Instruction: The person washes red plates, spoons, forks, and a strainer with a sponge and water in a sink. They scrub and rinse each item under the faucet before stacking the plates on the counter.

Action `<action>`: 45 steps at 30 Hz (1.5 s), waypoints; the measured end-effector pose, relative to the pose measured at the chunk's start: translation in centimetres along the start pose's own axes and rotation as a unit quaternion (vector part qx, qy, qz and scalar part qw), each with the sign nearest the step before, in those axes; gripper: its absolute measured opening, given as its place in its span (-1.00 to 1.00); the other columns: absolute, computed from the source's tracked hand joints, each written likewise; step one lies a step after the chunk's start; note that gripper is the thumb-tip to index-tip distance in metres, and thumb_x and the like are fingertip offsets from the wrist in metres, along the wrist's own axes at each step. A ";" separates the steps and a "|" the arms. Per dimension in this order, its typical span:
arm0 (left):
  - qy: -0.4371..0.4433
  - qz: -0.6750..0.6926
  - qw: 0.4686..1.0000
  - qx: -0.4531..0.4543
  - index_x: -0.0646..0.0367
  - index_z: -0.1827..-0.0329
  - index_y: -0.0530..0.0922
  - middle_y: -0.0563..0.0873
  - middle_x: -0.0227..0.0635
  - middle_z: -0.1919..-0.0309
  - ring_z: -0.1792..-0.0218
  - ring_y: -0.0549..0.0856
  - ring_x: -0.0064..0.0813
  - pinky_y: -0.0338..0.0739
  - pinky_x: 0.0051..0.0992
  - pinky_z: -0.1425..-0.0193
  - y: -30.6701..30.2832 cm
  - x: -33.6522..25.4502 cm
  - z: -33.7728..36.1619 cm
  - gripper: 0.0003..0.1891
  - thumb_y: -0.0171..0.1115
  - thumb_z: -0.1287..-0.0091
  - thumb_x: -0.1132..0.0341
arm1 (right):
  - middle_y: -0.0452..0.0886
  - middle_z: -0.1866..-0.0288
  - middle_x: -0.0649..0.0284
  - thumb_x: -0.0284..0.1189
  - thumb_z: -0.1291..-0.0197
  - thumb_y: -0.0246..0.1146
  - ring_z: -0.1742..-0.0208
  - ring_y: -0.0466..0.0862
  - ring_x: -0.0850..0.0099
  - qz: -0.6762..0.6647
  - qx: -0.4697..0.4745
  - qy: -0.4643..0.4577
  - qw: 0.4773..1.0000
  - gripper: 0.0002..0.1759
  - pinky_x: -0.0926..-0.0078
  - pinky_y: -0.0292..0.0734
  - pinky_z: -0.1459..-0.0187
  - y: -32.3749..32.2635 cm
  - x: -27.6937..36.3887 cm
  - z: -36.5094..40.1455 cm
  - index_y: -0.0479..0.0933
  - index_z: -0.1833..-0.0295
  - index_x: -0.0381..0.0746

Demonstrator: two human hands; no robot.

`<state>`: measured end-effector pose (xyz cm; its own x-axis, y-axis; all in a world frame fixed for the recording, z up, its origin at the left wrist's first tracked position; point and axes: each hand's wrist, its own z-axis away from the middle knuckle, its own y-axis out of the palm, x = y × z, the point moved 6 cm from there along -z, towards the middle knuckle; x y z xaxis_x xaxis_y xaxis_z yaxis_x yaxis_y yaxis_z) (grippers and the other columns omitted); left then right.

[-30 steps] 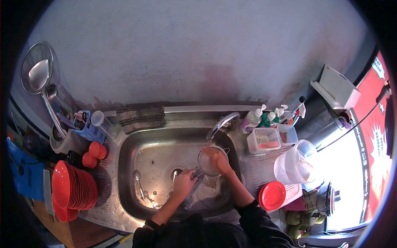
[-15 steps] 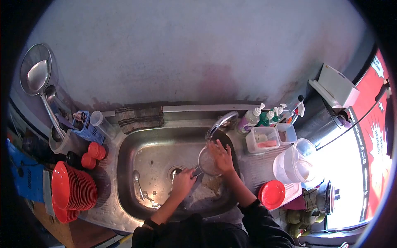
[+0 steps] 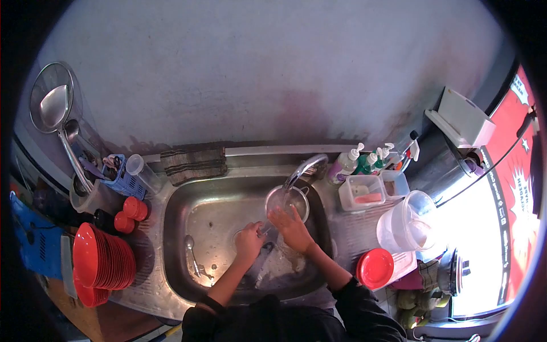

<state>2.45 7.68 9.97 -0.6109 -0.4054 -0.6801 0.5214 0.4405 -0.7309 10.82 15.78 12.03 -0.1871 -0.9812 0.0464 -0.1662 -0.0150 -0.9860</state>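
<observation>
Under the curved faucet [image 3: 307, 166], a round metal strainer [image 3: 297, 206] is held over the steel sink [image 3: 205, 196]. My left hand [image 3: 249, 242] is closed around the strainer's handle, to the lower left of its bowl. My right hand [image 3: 292, 229] has its fingers spread at the near edge of the bowl, partly covering it. A spoon [image 3: 190, 244] lies on the sink floor to the left. Wet residue is visible on the sink floor below my right hand.
Stacked red bowls [image 3: 105, 259] and red lids [image 3: 135, 208] stand left of the sink. A striped cloth [image 3: 194, 164] hangs on the back edge. Soap bottles [image 3: 345, 165], plastic tubs [image 3: 362, 192], a clear container [image 3: 407, 222] and a red lid [image 3: 375, 268] are at the right.
The strainer has tilted and moved up slightly under the faucet. My right hand has moved down and left, and my left hand has shifted slightly up and left.
</observation>
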 end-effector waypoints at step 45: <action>0.153 0.097 0.983 0.036 0.19 0.21 0.47 0.54 -0.17 0.38 0.32 0.54 -0.47 0.38 -0.52 0.26 -9.1 -2.3 4.6 -0.70 0.17 0.03 0.31 | 0.50 0.48 0.13 -0.43 0.06 0.05 0.42 0.49 0.22 -0.227 -0.042 -0.117 0.966 -0.83 0.40 0.36 0.37 -8.7 7.1 -2.7 0.46 0.45 -0.31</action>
<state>1.86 0.93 17.95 -0.6404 -0.0535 -0.7662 0.6803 0.4236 -0.5981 8.31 9.45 21.41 0.1464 -0.8940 0.4234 -0.2599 -0.4477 -0.8555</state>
